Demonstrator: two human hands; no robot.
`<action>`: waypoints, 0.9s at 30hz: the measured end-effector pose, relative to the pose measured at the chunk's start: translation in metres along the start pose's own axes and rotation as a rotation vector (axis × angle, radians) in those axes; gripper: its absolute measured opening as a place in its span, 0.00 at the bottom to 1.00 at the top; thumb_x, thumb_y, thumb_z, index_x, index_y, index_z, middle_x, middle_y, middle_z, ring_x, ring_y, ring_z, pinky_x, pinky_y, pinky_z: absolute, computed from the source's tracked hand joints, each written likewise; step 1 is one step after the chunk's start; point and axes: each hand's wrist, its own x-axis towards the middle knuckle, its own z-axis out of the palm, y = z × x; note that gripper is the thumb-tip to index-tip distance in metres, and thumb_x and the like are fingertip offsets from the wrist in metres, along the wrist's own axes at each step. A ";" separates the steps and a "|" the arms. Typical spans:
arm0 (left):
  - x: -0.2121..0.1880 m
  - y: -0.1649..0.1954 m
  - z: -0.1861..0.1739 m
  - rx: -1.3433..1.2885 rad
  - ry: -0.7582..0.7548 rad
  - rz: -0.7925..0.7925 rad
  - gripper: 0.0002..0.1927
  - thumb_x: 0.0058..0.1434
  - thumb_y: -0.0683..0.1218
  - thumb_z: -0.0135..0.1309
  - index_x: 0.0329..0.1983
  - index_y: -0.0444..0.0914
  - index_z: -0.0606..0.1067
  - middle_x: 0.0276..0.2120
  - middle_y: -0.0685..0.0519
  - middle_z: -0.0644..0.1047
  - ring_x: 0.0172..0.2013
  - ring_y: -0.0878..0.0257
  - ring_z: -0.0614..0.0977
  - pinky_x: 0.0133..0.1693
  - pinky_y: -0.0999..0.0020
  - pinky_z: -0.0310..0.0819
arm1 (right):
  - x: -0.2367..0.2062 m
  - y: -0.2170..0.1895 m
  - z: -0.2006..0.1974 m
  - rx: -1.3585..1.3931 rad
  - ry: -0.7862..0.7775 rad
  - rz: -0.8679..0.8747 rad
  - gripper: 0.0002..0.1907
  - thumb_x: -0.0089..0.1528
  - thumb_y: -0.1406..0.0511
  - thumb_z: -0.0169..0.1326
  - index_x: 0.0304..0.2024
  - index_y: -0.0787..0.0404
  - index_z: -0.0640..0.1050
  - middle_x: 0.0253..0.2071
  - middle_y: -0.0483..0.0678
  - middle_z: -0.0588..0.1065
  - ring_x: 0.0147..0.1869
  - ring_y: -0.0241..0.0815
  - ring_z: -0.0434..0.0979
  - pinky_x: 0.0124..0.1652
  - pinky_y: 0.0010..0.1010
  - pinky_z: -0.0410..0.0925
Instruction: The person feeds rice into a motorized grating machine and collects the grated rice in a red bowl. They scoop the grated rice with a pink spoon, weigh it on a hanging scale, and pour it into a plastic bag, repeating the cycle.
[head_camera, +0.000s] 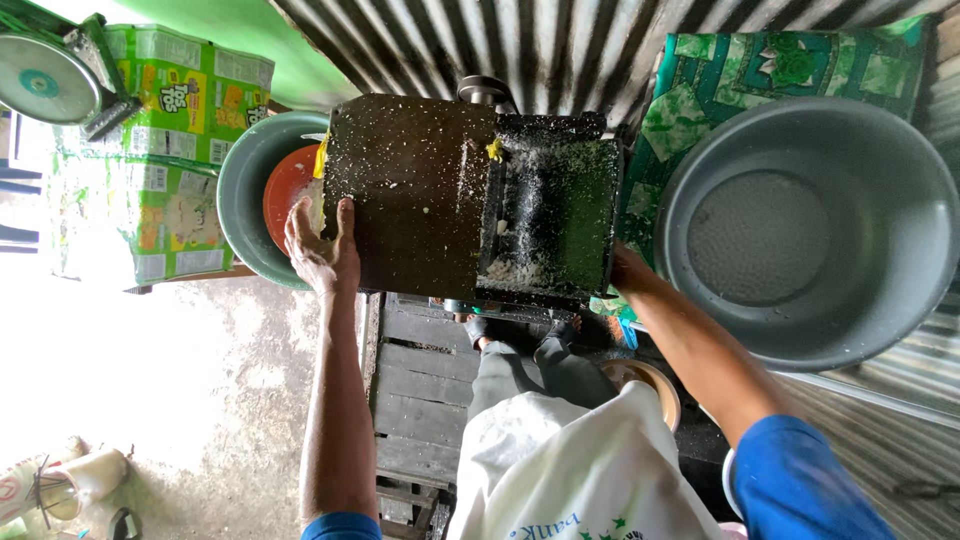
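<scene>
A dark metal grating machine (420, 190) flecked with white shreds stands in front of me, with an open trough (545, 215) on its right half. My left hand (322, 245) rests flat against the machine's left edge, fingers spread, beside a red bowl (288, 185) set inside a grey-green basin (245, 200). My right hand (628, 270) reaches to the machine's right lower corner; its fingers are hidden behind the machine. My legs and white garment (560, 460) are below.
A large grey basin (810, 230) sits at right on a green patterned cloth (720, 80). Green cartons (160, 150) and a weighing scale (45, 80) stand at left. A wooden pallet (420, 400) lies underfoot; corrugated metal wall behind.
</scene>
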 end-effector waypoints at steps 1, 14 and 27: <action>0.000 0.000 0.000 -0.003 0.002 0.000 0.37 0.61 0.66 0.62 0.63 0.38 0.73 0.60 0.42 0.73 0.63 0.44 0.71 0.63 0.50 0.63 | 0.001 0.000 0.002 0.007 -0.008 -0.005 0.09 0.68 0.66 0.50 0.48 0.64 0.77 0.42 0.58 0.78 0.43 0.49 0.79 0.41 0.38 0.75; 0.003 -0.003 0.001 0.015 -0.009 -0.009 0.39 0.61 0.68 0.61 0.64 0.38 0.72 0.62 0.42 0.71 0.63 0.44 0.70 0.62 0.48 0.62 | -0.034 -0.040 -0.056 -1.312 0.305 -0.302 0.12 0.69 0.63 0.48 0.54 0.58 0.76 0.48 0.51 0.78 0.49 0.44 0.78 0.50 0.38 0.72; 0.003 -0.007 0.003 0.019 0.018 0.017 0.38 0.60 0.67 0.64 0.63 0.38 0.72 0.61 0.42 0.72 0.62 0.44 0.71 0.62 0.49 0.63 | -0.004 -0.033 -0.034 -0.277 -0.001 -0.239 0.27 0.74 0.52 0.50 0.62 0.69 0.73 0.55 0.61 0.74 0.52 0.51 0.74 0.47 0.43 0.69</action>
